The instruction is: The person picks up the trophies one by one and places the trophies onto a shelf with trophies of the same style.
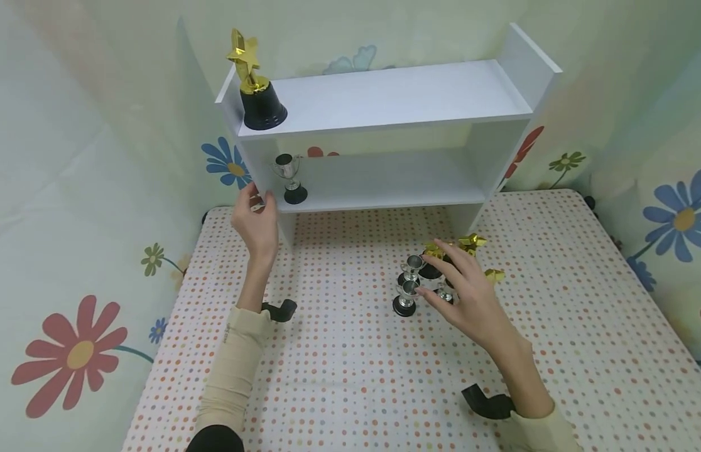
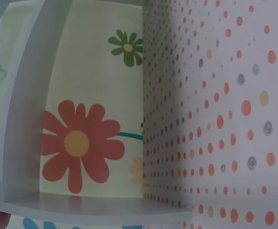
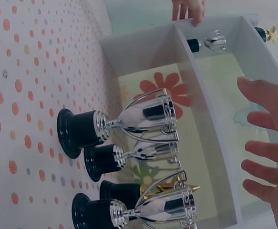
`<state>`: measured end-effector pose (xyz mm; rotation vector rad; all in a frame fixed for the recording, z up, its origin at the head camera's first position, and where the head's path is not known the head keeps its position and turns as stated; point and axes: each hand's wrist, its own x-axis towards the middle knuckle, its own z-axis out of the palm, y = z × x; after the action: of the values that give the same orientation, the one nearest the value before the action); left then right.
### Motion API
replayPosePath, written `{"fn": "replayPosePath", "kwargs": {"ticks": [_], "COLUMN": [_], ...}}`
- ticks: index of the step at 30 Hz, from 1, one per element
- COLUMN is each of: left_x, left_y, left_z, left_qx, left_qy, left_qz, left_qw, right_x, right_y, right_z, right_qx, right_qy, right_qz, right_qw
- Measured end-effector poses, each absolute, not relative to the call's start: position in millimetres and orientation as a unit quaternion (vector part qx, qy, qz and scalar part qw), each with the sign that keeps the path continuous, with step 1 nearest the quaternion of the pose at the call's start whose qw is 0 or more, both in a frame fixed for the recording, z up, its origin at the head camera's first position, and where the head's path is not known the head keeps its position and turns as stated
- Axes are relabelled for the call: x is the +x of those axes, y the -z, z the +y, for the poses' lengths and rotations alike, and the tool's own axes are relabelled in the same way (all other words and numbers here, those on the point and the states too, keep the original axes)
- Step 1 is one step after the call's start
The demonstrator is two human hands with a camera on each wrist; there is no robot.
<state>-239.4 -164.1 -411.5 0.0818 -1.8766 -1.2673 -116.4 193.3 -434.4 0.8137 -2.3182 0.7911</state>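
Note:
My left hand holds the left side panel of a white shelf unit, thumb at its front edge. My right hand hovers with fingers spread over a cluster of small trophies, holding nothing. Thumb and index fingertips overlap the rims of two silver trophy cups in the head view. In the right wrist view, three silver cups with black bases, including a silver trophy cup, stand before a gold star trophy. Gold trophy tops show partly behind my right hand.
A gold star trophy stands at the left end of the top board. Below it, a silver trophy cup stands at the left of the middle board. The unit stands at the back of a dotted table, before a flower-patterned backdrop.

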Motion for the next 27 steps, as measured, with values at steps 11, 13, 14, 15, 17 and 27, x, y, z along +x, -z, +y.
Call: {"fn": "replayPosePath", "kwargs": {"ticks": [11, 13, 14, 15, 17, 27], "left_x": [-236.6, -235.9, -235.4, -235.2, -234.6, -236.0], "left_y": [404.8, 405.3, 405.9, 406.6, 408.0, 407.8], "left_z": [-162.8, -163.4, -163.7, -163.9, -163.8, -163.9], "left_qx": [0.048, 0.046, 0.044, 0.042, 0.035, 0.033], "left_qy": [0.508, 0.510, 0.511, 0.512, 0.514, 0.518], "left_qz": [-0.753, -0.753, -0.753, -0.753, -0.753, -0.746], "left_qw": [0.416, 0.413, 0.412, 0.411, 0.410, 0.418], "right_x": [-115.9, -115.7, -115.2, -115.2, -113.9, -108.2], "right_y": [432.8, 435.7, 437.8, 440.1, 445.3, 475.2], "right_z": [215.5, 221.6, 224.6, 227.5, 234.0, 260.7], "right_qx": [0.257, 0.237, 0.227, 0.217, 0.197, 0.058], "right_qy": [-0.319, -0.323, -0.328, -0.336, -0.348, -0.446], "right_qz": [-0.853, -0.856, -0.856, -0.855, -0.855, -0.852], "right_qw": [0.322, 0.327, 0.328, 0.331, 0.329, 0.267]}}
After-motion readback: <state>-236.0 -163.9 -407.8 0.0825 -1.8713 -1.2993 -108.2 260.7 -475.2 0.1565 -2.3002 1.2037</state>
